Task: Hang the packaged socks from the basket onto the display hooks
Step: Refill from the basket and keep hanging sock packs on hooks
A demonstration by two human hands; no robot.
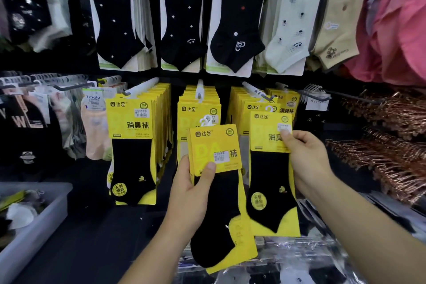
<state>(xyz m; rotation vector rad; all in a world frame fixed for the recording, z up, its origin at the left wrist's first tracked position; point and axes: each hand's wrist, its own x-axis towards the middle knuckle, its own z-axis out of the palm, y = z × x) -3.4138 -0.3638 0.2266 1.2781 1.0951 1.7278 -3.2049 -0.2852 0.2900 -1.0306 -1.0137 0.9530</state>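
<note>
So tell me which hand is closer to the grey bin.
Left. The left hand holds a sock pack mid-frame, with the grey bin at far left; the right hand is farther right, holding another pack.

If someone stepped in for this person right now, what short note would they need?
Left hand: grip shut on a small stack of yellow sock packs, its white hangers not on any hook.
Right hand: grip pinching one sock pack by its yellow card, at the right hook; whether it is threaded on, I cannot tell.
Done: three hooks already carry rows of matching packs.
Left: hang both handfuls, then fetch whatever remains in the grey basket at lower left.
</note>
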